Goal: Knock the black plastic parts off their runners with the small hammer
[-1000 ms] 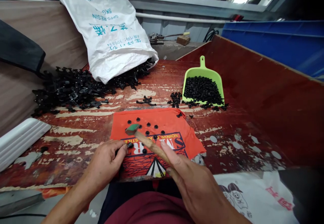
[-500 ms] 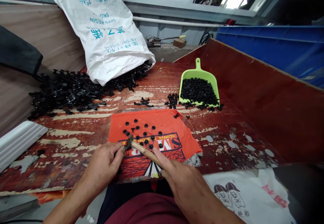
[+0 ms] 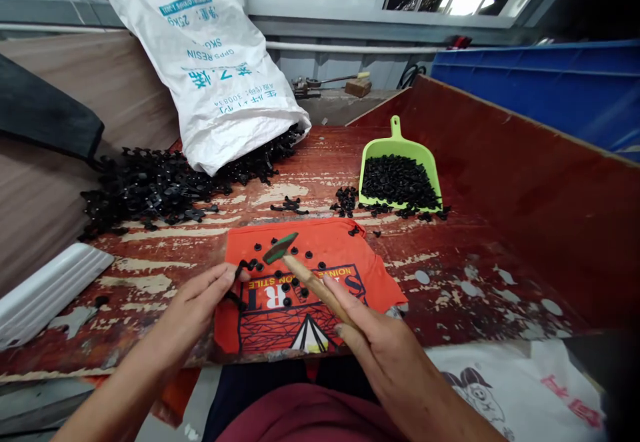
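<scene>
My right hand (image 3: 383,342) is closed around the wooden handle of a small hammer (image 3: 313,283). Its greenish head is raised over an orange printed cloth (image 3: 370,289). At the cloth's left side, my left hand (image 3: 200,295) pinches a black plastic piece (image 3: 242,270) with stubby knobbed ends between thumb and fingertips. Several small black round-headed parts (image 3: 278,274) lie scattered on the cloth, below and beside the hammer head.
Black branched pieces (image 3: 150,189) spill from a white woven sack (image 3: 235,89) at the back left. A green dustpan (image 3: 435,169) heaped with small black parts stands at the back right. A wooden board (image 3: 495,182) borders the right. A white plastic object (image 3: 55,289) lies left.
The hammer has lifted off the cloth, its head swinging up and right. My left hand has moved slightly left with the black plastic piece. The view has shifted a little.
</scene>
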Demonstrator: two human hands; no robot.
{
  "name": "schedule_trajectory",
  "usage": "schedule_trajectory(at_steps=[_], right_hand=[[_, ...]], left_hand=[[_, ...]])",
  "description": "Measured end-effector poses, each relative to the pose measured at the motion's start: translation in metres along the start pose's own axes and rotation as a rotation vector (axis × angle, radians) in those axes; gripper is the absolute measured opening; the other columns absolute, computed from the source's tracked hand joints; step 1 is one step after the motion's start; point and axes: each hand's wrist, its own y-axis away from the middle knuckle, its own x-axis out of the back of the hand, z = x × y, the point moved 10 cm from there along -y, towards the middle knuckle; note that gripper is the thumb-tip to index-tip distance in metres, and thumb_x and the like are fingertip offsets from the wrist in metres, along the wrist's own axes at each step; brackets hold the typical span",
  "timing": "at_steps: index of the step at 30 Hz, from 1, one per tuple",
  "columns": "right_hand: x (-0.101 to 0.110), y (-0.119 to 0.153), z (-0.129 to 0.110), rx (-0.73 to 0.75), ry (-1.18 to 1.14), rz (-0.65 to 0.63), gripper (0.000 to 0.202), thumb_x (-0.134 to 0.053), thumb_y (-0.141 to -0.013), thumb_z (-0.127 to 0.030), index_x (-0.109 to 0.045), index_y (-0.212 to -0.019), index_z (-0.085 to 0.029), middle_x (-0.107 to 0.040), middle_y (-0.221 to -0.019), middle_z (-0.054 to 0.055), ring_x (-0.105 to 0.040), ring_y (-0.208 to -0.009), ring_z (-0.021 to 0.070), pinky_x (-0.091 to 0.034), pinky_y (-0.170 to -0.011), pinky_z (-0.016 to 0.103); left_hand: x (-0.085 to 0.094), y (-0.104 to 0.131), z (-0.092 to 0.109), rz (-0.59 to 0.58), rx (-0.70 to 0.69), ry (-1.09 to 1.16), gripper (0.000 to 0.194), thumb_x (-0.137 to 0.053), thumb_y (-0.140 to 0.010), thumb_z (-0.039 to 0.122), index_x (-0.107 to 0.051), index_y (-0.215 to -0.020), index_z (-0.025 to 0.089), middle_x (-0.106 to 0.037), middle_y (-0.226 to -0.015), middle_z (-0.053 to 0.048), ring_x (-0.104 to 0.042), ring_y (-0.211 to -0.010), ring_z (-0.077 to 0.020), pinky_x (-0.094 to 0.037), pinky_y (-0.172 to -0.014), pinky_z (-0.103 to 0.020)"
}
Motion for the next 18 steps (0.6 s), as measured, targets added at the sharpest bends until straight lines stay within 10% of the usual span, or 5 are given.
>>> schedule_trajectory(at_steps=[8, 18], right_hand=[[-0.008, -0.001, 0.008, -0.038, -0.184, -0.006, 0.051, -0.04, -0.101, -0.026, -0.041, -0.152, -0.028, -0.076, -0.112, 0.008, -0.073, -0.099, 0.0238, -0.057, -0.087, 0.038], [0.004, 0.001, 0.028, -0.131, -0.167, 0.03, 0.047, -0.042, -0.101, -0.032, -0.049, -0.148, -0.029, -0.074, -0.12, 0.007, -0.072, -0.102, 0.0248, -0.057, -0.087, 0.037]], left_hand=[[-0.019, 0.012, -0.003, -0.195, 0.181, 0.477, 0.026, -0.082, -0.071, 0.036, -0.071, -0.089, 0.021, -0.069, -0.084, -0.001, -0.06, -0.077, -0.0147, -0.047, -0.068, -0.021], [0.008, -0.031, -0.004, 0.006, 0.098, 0.277, 0.032, -0.08, -0.072, 0.043, -0.064, -0.079, 0.016, -0.054, -0.059, 0.005, -0.044, -0.056, -0.0088, -0.035, -0.056, -0.019]])
